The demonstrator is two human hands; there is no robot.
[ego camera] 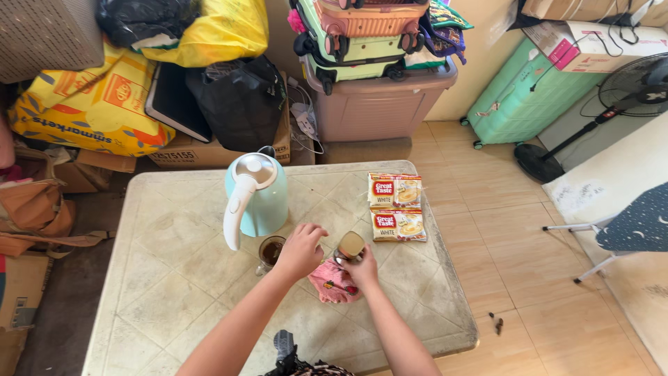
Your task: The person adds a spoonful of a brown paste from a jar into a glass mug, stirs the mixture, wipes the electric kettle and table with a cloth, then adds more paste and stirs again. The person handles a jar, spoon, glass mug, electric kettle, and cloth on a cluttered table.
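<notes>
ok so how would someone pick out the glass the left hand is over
Start at the pale tiled table, then find the mint kettle with its white handle. The glass stands at the kettle's base beside the left hand; it alone holds dark liquid.

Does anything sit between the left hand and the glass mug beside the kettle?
Nothing visible does. The left hand hovers right beside the glass mug, with only bare table nearby. The kettle stands behind the mug, not between them.

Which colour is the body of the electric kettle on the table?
Pale mint-green plastic kettle, white handle; head view.
</notes>
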